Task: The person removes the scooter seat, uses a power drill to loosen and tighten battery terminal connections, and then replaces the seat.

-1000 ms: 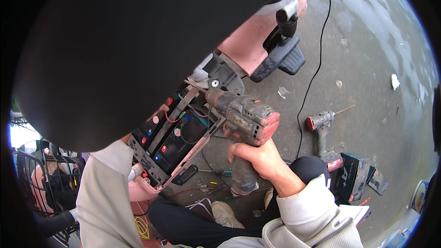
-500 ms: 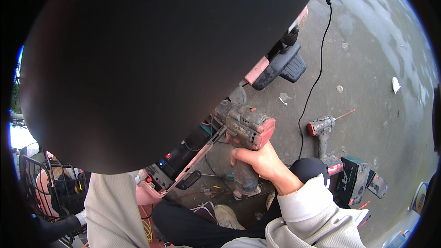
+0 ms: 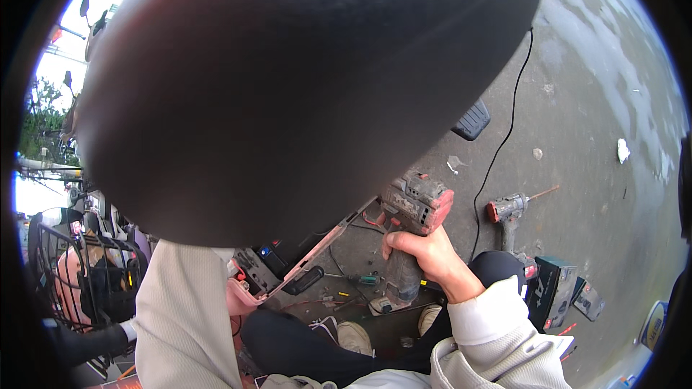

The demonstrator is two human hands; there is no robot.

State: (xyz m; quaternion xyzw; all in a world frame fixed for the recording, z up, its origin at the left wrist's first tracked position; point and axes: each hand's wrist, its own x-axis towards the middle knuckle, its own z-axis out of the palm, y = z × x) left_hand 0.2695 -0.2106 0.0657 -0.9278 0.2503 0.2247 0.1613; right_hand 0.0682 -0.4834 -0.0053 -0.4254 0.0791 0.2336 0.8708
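A large, blurred dark rounded object [image 3: 310, 94] fills much of the upper view. Beside its lower edge, my right hand [image 3: 425, 256] grips the handle of a dusty red-and-grey cordless drill [image 3: 418, 198], whose front end is hidden behind the dark object. Beneath and left of the drill lie a pink scooter frame [image 3: 245, 295] and black batteries [image 3: 267, 263] in it, largely covered. My left sleeve [image 3: 180, 317] reaches up behind the dark object, and the left hand itself is hidden.
A second drill [image 3: 508, 212] lies on the concrete floor to the right, beside a dark box [image 3: 551, 292] and a black cable [image 3: 512, 119]. A screwdriver [image 3: 367, 279] and small items are by my feet. At left stands a black wire basket [image 3: 86, 274], with vehicles behind.
The dark object covers more of the scooter, hiding the pink panel and most batteries seen earlier. The drill and right hand appear slightly lower and further right, the drill still gripped.
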